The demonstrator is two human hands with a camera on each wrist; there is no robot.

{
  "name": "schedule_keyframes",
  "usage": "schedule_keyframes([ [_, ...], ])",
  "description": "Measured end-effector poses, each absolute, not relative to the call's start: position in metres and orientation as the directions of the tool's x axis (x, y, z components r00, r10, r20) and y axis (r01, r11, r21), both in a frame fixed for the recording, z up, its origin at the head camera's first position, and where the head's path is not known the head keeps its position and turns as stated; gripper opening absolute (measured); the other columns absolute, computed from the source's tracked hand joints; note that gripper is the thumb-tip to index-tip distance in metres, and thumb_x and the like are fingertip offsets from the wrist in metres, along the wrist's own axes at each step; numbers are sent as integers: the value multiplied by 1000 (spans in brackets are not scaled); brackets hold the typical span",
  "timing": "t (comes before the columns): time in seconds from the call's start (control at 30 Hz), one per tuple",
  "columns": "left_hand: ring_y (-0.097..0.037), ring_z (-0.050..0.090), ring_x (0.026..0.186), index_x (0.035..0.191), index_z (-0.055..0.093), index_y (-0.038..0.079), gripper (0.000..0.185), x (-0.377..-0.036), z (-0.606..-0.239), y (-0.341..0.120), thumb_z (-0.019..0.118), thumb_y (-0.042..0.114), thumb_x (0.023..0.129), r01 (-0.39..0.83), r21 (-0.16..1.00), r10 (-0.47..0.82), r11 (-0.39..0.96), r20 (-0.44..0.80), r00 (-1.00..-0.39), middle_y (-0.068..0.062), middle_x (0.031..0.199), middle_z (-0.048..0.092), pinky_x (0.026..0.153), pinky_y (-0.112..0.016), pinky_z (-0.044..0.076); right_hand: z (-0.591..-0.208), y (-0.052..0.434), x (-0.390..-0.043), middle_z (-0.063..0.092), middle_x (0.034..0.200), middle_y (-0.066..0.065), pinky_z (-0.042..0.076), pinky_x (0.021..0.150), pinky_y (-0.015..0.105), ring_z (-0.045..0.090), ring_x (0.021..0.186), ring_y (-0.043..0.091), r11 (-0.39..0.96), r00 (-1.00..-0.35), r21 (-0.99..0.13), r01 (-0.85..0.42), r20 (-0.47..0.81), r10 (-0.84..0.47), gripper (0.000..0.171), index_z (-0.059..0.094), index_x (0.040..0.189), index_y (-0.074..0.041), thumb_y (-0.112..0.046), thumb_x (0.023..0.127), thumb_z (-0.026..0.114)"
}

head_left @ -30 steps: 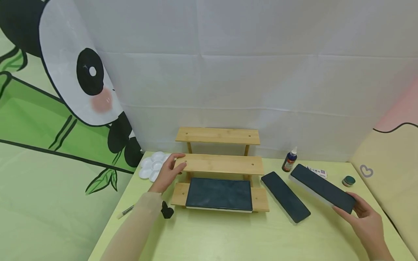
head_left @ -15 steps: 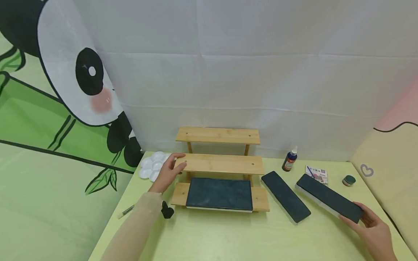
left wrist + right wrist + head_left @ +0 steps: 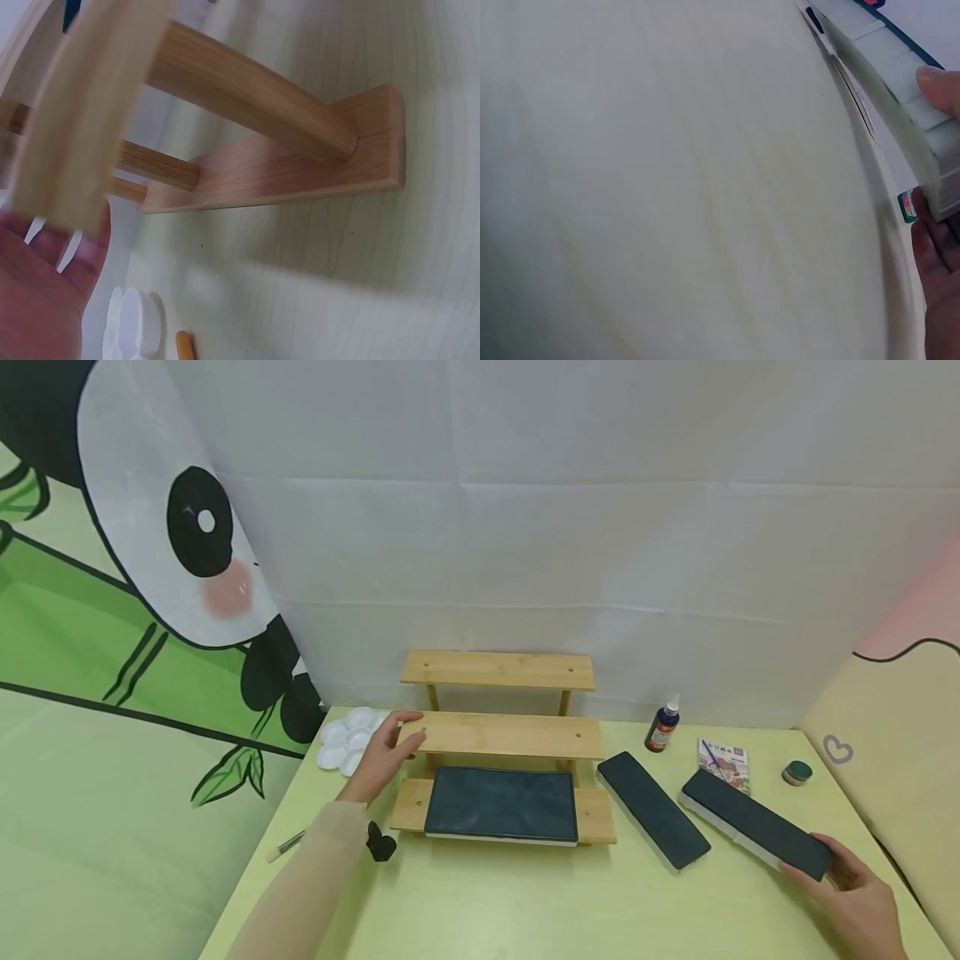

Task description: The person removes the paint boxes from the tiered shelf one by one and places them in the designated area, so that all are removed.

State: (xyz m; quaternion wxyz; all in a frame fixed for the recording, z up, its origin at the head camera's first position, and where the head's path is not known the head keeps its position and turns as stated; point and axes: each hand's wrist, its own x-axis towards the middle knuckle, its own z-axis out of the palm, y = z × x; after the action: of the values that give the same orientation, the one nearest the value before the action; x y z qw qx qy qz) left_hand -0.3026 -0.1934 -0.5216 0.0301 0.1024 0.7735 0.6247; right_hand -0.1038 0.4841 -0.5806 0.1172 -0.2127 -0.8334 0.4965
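Observation:
A three-tier wooden shelf stands mid-table. My left hand grips the left end of its middle plank, thumb on top; in the left wrist view my fingers lie under that plank. A dark board lies on the lowest tier. One long dark block lies flat on the table right of the shelf. My right hand holds the near end of a second long dark block with a white side, my thumb on that side, low over the table.
A white palette sits behind my left hand. A pen and a small black object lie by my left forearm. A blue bottle, a booklet and a small green jar stand at the back right.
My right hand has carried its dark block down and toward the near right, uncovering the booklet behind it. My left hand has stayed on the shelf.

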Motion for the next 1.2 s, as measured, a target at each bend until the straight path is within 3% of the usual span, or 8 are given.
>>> schedule_keyframes([
  [0.3, -29, 46, 140, 144, 56, 19, 43, -305, -528, -198, 67, 34, 105, 158, 962, 203, 225, 113, -973, -1, 157, 44, 97, -55, 48, -581, 487, -104, 56, 100, -37, 46, 69, 5, 49, 86, -27, 406, -856, -856, 320, -78, 510, 70, 61, 145, -24, -37, 84, 91],
  [0.5, -27, 41, 145, 143, 57, 21, 43, -304, -525, -198, 68, 37, 104, 161, 959, 201, 233, 115, -973, 0, 156, 45, 97, -57, 49, -584, 485, -103, 50, 102, -36, 43, 72, 3, 44, 87, -26, 466, -865, -824, 323, -57, 498, 69, 61, 141, -24, -39, 81, 92],
  [0.57, -26, 39, 146, 143, 57, 21, 44, -303, -525, -198, 67, 38, 104, 159, 959, 203, 233, 112, -973, 0, 156, 45, 98, -58, 48, -585, 484, -102, 52, 107, -27, 41, 75, 2, 42, 89, -25, 505, -879, -809, 301, -30, 476, 69, 59, 140, -19, -38, 82, 92],
  [0.73, -26, 36, 149, 144, 56, 20, 44, -301, -520, -196, 67, 37, 105, 150, 959, 205, 239, 101, -974, 0, 157, 44, 99, -56, 48, -585, 480, -100, 53, 126, 10, 36, 78, -1, 37, 91, -22, 565, -898, -775, 284, -8, 440, 76, 51, 139, -5, -37, 83, 92],
  [0.9, -24, 42, 144, 143, 57, 23, 44, -303, -522, -196, 68, 40, 104, 146, 956, 199, 254, 96, -975, 2, 156, 45, 98, -52, 49, -585, 477, -97, 50, 134, 22, 36, 78, -1, 32, 92, -21, 546, -882, -765, 342, -60, 467, 88, 45, 142, 4, -40, 82, 92],
  [1.0, -25, 43, 143, 142, 57, 23, 43, -304, -522, -197, 67, 40, 104, 148, 955, 201, 255, 97, -975, 2, 156, 46, 97, -52, 49, -586, 476, -93, 52, 130, 12, 37, 78, -1, 33, 91, -21, 533, -875, -773, 345, -60, 480, 82, 48, 140, -2, -41, 82, 92],
  [1.2, -26, 41, 145, 143, 57, 22, 44, -304, -522, -197, 68, 40, 104, 157, 955, 208, 252, 105, -972, 1, 156, 46, 98, -53, 49, -588, 475, -84, 48, 109, -30, 36, 82, -1, 42, 93, -19, 464, -856, -830, 309, -31, 515, 61, 57, 130, -25, -34, 82, 93],
])
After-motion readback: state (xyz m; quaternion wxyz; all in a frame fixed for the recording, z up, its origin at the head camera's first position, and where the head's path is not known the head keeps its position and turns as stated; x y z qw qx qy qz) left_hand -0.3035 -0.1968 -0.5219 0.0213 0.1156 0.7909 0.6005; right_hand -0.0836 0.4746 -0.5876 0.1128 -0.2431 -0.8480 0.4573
